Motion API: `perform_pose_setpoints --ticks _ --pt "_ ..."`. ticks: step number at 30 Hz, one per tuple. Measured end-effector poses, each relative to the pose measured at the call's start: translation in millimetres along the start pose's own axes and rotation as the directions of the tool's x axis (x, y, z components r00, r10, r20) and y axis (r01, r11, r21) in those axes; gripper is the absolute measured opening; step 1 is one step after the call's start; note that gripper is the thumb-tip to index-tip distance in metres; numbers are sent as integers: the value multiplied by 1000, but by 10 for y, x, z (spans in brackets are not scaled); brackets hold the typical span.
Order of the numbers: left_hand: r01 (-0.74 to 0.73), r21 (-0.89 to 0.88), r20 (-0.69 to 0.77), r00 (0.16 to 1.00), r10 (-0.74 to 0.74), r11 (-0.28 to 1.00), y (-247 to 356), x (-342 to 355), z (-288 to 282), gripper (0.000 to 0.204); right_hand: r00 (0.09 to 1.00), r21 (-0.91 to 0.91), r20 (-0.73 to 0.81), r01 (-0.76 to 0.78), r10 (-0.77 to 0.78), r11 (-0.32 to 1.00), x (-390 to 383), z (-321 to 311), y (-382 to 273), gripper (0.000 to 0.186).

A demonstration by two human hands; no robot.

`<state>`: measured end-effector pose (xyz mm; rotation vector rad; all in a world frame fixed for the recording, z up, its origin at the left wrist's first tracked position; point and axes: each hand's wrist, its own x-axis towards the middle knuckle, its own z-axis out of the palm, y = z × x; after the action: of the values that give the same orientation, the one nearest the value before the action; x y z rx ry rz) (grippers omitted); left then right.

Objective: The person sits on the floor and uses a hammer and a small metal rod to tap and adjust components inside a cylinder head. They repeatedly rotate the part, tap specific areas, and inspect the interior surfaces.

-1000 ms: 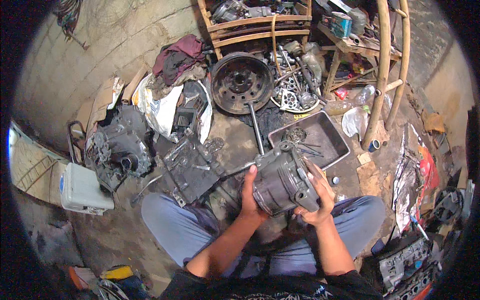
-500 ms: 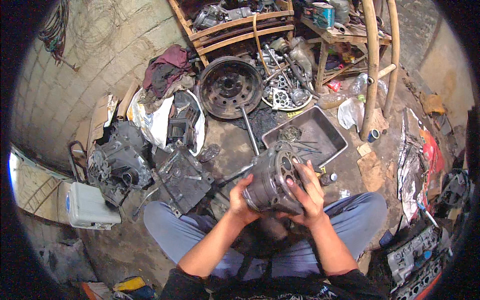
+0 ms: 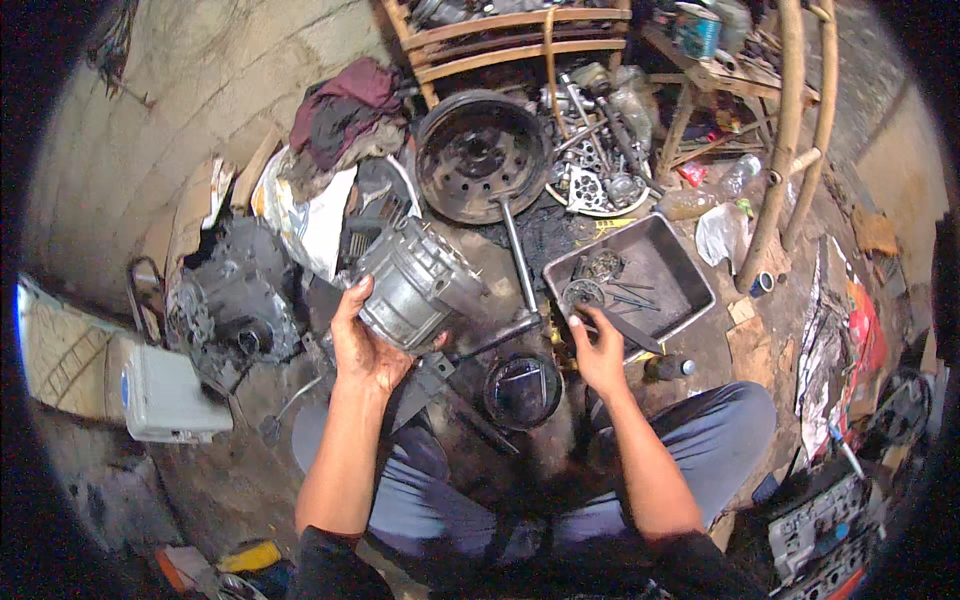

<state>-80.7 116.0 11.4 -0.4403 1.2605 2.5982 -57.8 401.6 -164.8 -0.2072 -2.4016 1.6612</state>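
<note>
My left hand (image 3: 365,345) is closed around a grey, ribbed cylindrical metal housing (image 3: 415,285), held tilted up in front of the white sack. Its fingers pass beneath the housing, partly hidden. My right hand (image 3: 600,355) is at the near left edge of a grey rectangular tray (image 3: 690,255), its visible fingers apart. Just beyond those fingertips is a small round metal part (image 3: 583,293). The tray also contains another metal part (image 3: 600,265) and several thin bolts (image 3: 632,297). Between my hands stands a dark round container (image 3: 523,390) with a shiny surface inside.
A steel wheel rim (image 3: 480,160) and a metal bar (image 3: 518,255) lie ahead. Beyond the tray is a basin of metal parts (image 3: 590,185). A gearbox casing (image 3: 235,300) and grey case (image 3: 178,390) are left; a small bottle (image 3: 670,368) stands near my right knee.
The housing has moved left and turned, now in my left hand alone. My right hand has let go of it and shifted to the tray's edge. The dark container has come into sight.
</note>
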Motion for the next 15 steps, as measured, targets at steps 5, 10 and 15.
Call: perform_pose_setpoints --ticks 5,10,15 --pt "57 -99 -107 992 -67 994 55 46 -60 70 979 -96 76 -182 190 979 328 827 1116 47" --pt "178 -164 -74 979 -192 970 215 160 -190 73 962 -283 91 -224 259 932 725 1572 1458 57" --pt "252 -319 -69 955 -288 914 336 196 -79 67 919 -527 130 -254 372 811 1102 1963 1951 77"
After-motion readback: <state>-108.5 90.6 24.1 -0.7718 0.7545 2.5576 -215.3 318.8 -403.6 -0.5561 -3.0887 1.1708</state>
